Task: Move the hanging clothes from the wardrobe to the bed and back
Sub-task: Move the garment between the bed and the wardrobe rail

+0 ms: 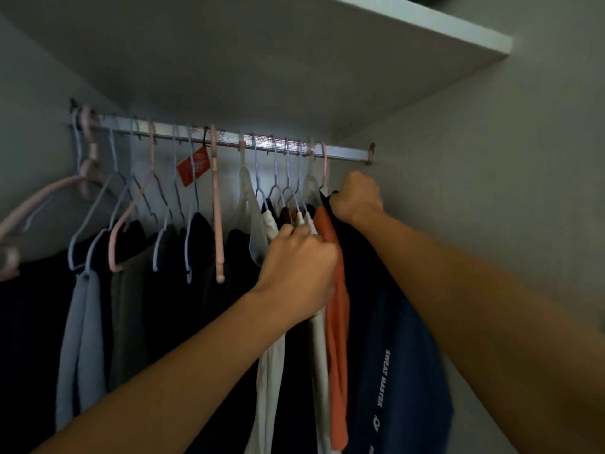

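Observation:
A metal rail (347, 153) runs across the wardrobe under a white shelf, with clothes on several hangers. My left hand (299, 270) grips a bunch of garments near their hanger necks: a cream piece (319, 348) and an orange one (337, 322). My right hand (357, 198) is closed round the shoulder of a dark navy shirt (393, 371) with white lettering, the rightmost garment, just below the rail. Dark and grey clothes (82, 339) hang further left.
The wardrobe's right wall (491, 191) stands close beside my right arm. The white shelf (425, 31) overhangs the rail. An orange tag (193, 167) dangles from the rail, and a few pink hangers (39, 201) hang bare at the far left.

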### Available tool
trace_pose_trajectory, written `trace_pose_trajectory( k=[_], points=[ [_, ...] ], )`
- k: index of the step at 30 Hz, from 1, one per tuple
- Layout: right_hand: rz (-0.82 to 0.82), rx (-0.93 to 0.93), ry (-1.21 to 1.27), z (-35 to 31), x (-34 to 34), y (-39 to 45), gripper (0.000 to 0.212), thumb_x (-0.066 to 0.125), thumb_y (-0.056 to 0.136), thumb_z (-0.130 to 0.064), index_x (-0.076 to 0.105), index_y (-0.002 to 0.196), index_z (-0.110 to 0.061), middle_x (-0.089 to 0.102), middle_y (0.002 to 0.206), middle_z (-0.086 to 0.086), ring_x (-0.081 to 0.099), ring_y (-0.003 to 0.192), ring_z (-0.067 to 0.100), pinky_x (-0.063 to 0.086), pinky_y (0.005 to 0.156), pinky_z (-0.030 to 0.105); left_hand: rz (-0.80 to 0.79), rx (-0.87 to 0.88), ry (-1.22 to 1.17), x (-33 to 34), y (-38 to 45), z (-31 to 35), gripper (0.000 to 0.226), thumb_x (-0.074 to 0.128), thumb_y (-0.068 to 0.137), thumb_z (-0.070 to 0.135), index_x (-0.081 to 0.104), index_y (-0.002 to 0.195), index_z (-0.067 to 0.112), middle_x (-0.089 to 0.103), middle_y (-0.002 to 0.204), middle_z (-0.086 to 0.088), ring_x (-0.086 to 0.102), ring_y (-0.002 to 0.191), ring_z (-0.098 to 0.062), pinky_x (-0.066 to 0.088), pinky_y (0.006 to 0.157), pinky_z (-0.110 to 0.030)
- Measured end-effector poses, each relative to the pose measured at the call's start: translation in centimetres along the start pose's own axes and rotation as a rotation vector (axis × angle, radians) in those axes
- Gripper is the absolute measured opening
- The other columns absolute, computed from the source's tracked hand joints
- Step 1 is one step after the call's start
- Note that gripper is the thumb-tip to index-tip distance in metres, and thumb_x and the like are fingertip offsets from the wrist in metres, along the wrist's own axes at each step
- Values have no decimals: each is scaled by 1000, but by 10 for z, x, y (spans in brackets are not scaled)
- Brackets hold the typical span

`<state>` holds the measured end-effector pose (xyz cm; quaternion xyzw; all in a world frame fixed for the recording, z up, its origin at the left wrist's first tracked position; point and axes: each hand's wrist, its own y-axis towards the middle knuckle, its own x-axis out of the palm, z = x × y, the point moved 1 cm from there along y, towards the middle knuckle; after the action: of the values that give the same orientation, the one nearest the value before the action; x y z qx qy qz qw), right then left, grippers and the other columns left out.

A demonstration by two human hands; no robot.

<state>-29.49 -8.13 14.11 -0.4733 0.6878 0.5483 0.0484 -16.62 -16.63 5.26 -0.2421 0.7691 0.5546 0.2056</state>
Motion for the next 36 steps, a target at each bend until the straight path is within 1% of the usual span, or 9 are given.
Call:
trace_pose_trajectory(
  k=[2,9,13,17,21,25,28,31,36],
  points=[
    [-6,-3,1,6,4,-4,12,61,88,-15,52,89,-7,62,111,22,61,102,40,45,70,34,1,-9,-3,1,0,-1,17,53,87,25,69,93,20,68,95,-3,55,104,-25,34,91,-36],
    [-161,38,84,21,-10,-7,29,63,89,-27,49,70,-9,61,88,12,62,83,29,40,60,27,26,-48,-45,6,-4,1,25,51,88,34,65,99,16,65,99,-5,52,108,-25,33,94,-37],
    [-230,-8,40,19,-21,-21,30,64,87,-29,53,67,-10,57,68,5,58,66,23,35,49,26,5,-105,-92,1,-4,-2,38,54,88,38,60,117,14,60,112,-8,49,115,-27,38,99,-40],
    [-285,-67,-6,16,-35,-50,34,68,83,-30,51,61,-11,51,60,4,50,55,18,31,48,27,-12,-131,-180,-7,-9,-7,38,55,88,37,61,117,12,62,109,-10,52,110,-28,40,97,-40],
    [-353,-83,-25,16,-53,-95,44,70,82,-36,47,55,-10,48,54,3,47,51,18,31,47,28,-28,-121,-210,-16,-29,-8,42,57,89,38,61,121,11,62,115,-11,48,118,-29,35,101,-40],
    [-347,-96,-68,21,-74,-143,47,70,83,-44,67,86,3,69,85,16,64,78,29,52,68,39,36,-68,-270,-27,-59,-5,44,59,88,35,61,124,9,60,121,-13,40,129,-31,36,106,-44],
    [-370,-82,-107,26,-89,-183,42,70,83,-48,68,105,-12,68,104,3,61,91,21,49,75,33,78,-28,-313,-37,-83,1,46,60,86,35,62,124,11,61,119,-13,48,116,-31,41,96,-43],
    [-417,-55,-149,33,-105,-224,41,71,82,-49,64,114,-23,61,104,-5,58,97,16,44,78,27,-5,-34,-440,-40,-105,15,49,66,85,39,60,127,14,62,118,-11,53,111,-29,45,91,-42],
    [-480,-28,-239,49,-136,-292,42,69,84,-47,61,120,-27,58,100,-10,58,98,15,43,80,27,-177,29,-632,-40,-139,58,51,67,85,44,57,129,22,61,119,-3,52,114,-24,45,89,-37]
  ],
)
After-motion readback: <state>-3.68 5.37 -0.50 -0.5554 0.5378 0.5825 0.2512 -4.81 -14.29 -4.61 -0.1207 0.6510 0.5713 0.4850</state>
